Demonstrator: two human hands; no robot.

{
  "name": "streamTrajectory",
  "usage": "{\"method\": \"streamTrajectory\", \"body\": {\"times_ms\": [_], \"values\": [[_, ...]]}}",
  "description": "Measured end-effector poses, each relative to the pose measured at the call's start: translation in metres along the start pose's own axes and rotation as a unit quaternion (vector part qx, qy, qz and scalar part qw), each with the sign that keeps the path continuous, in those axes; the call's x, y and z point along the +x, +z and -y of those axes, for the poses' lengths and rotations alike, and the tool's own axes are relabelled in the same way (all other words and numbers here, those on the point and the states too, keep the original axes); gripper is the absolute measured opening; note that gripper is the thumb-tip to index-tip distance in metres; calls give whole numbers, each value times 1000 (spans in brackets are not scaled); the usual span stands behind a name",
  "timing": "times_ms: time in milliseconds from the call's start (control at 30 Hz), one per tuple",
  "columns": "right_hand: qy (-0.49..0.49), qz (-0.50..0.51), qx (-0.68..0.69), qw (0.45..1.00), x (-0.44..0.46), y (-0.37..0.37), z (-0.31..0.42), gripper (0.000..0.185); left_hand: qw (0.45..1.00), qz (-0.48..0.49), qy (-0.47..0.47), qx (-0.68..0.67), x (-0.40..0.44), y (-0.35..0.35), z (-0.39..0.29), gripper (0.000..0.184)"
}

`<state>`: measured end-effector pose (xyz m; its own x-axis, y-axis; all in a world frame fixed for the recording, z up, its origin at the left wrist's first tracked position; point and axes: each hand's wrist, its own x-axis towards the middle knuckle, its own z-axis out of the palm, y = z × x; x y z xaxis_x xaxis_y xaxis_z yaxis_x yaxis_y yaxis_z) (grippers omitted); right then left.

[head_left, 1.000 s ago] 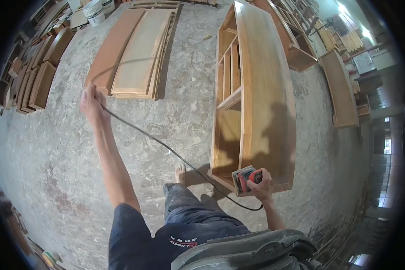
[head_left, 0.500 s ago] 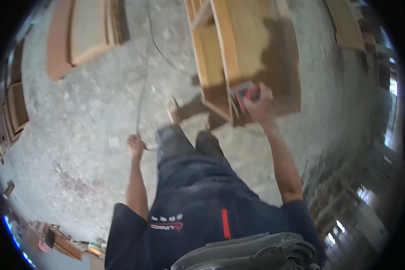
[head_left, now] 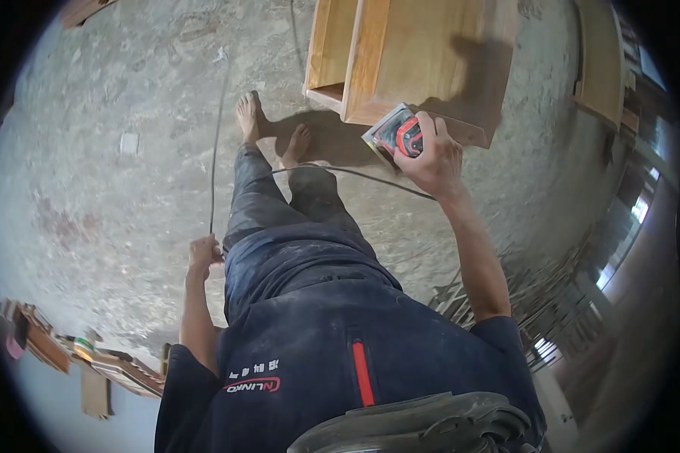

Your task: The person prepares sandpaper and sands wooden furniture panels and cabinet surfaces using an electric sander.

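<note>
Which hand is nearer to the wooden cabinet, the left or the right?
Right. The right hand holds the red sander at the near end of the wooden cabinet; the left hand, gripping the cord, is farther away, beside the trousers.

My red-and-black handheld sander has a grey base, and the thin rubbery cable is dark grey. The boxy wooden cabinet is honey-yellow, its edge strip more orange. My short-sleeved navy cloth shirt bears white lettering and a red stripe; pale dust streaks my blue-grey trousers; the concrete floor is mottled grey, stained reddish-brown.
</note>
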<state>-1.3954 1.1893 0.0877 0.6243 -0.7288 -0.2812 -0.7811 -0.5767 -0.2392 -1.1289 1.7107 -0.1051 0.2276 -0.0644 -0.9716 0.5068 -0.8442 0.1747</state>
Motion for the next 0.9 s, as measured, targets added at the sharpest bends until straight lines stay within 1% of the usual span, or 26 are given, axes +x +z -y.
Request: {"method": "streamTrajectory", "body": {"times_ms": [33,100,133,200,233,300,333,367,433,500,633,700,800,833,900], "values": [[-11,3,-3,1000,-1,2,2,60,1000,-3,-2,-11,-4,2,30,33],[-68,-1,21,998,-1,8,9,61,996,18,-88,-31,-9,2,80,29],[-93,4,12,996,0,9,22,61,992,53,-92,69,-20,0,92,29],[-114,-3,-3,994,3,16,39,63,982,30,-160,96,-43,7,103,29],[-130,-9,-18,991,3,20,45,65,982,33,-159,97,-43,7,117,29],[-134,-4,-25,991,5,22,47,67,985,-55,-157,46,-25,8,142,30],[-148,-10,-34,988,5,21,46,64,989,-67,-126,31,-2,5,166,32],[-160,-13,-43,986,3,23,46,62,996,-38,-67,54,19,-3,181,37],[-153,-15,-55,987,0,21,31,63,990,-87,-7,108,25,11,150,41],[-156,-20,-66,985,-3,14,8,62,984,-123,29,122,32,33,115,43],[-133,-6,-43,990,-11,-2,-42,61,980,-131,69,135,65,75,64,44],[-126,-17,-41,991,-17,-6,-72,60,973,-145,97,150,78,105,45,45],[-119,-24,-44,992,-25,-17,-119,58,975,-127,100,150,62,164,1,44],[-112,-29,-43,992,-34,-23,-152,58,945,-154,137,252,80,200,2,42],[-108,-35,-31,993,-44,-29,-188,57,955,-88,86,269,96,238,2,40]]}}
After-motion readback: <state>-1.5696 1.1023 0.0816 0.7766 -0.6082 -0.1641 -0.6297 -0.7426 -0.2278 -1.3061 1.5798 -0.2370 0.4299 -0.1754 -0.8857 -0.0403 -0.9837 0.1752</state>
